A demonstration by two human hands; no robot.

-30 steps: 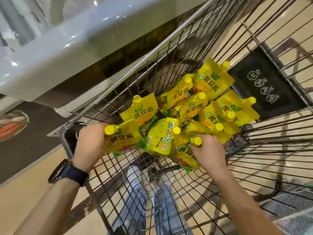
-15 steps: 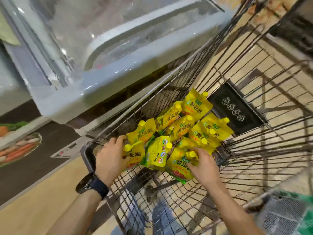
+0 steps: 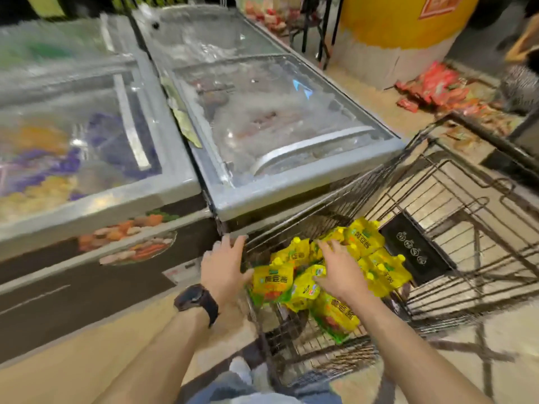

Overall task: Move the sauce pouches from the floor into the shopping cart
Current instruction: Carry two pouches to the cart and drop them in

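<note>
Yellow spouted sauce pouches [image 3: 272,282] lay heaped in the near end of the grey wire shopping cart [image 3: 294,225]. The left hand [image 3: 224,266] hung at the heap's left edge and the right hand [image 3: 335,269] above it, both with fingers spread and holding nothing. This load appeared delivered. The next move would call for turning back to the tan floor [image 3: 58,368], where no yellow pouches showed. Grey glass-topped chest freezers [image 3: 277,182] flanked the cart, and red packets [image 3: 437,88] lay scattered on the floor beyond.
</note>
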